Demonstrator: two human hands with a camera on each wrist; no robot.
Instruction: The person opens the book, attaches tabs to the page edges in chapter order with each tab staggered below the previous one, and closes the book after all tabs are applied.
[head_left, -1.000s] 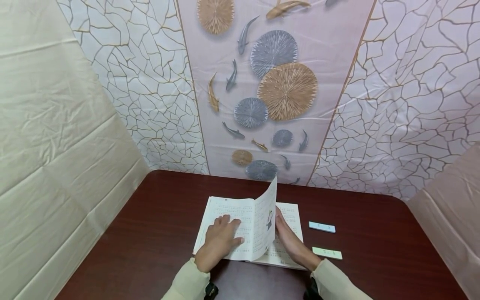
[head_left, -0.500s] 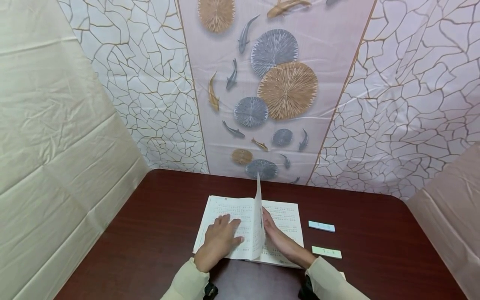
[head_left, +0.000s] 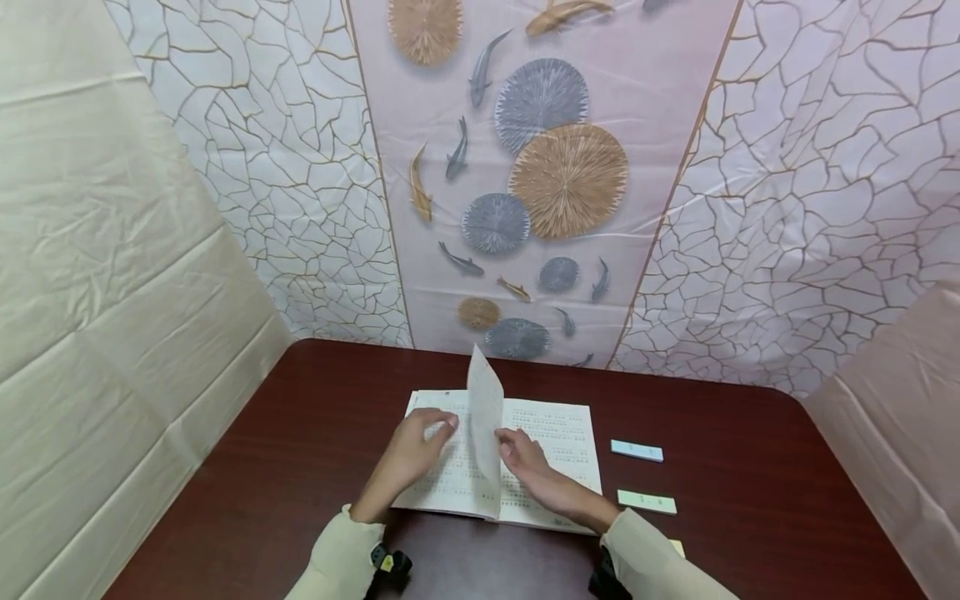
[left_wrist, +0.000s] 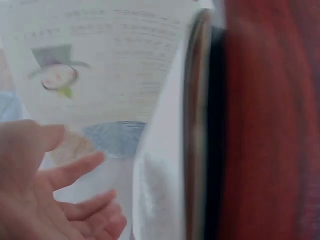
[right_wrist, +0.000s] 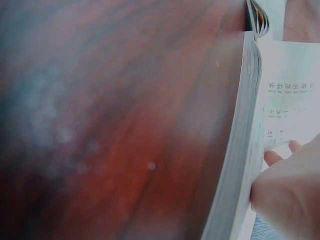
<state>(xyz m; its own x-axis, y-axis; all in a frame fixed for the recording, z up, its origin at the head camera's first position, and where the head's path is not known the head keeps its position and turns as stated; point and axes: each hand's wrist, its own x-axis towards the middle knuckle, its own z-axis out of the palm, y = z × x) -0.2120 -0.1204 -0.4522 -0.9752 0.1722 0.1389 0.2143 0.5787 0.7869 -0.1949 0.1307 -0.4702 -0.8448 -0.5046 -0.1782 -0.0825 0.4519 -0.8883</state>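
Observation:
An open book point(head_left: 558, 442) with printed text lies on the dark red table. Near its spine one page point(head_left: 483, 404) stands almost upright. My right hand point(head_left: 536, 475) is on the right side of that page, its fingertips against the sheet. To the left, my left hand point(head_left: 412, 446) is raised over the left page, its thumb and fingers apart and nothing between them. In the left wrist view the raised page point(left_wrist: 115, 60) bears a small hatted figure, with the left hand point(left_wrist: 55, 195) below it. The right wrist view shows the book's thick page edges point(right_wrist: 237, 135) beside the right hand point(right_wrist: 295, 190).
Right of the book lie a light blue strip point(head_left: 637, 451) and a pale green strip point(head_left: 647, 502). A yellow piece point(head_left: 678, 547) peeks out by the right sleeve. Patterned cloth point(head_left: 570, 183) hangs behind the table point(head_left: 225, 500); cream cloth point(head_left: 112, 333) hangs at its left.
The raised page has swung from right to left past upright, the right hand moving left with it. The left hand has lifted from the left page and shifted left.

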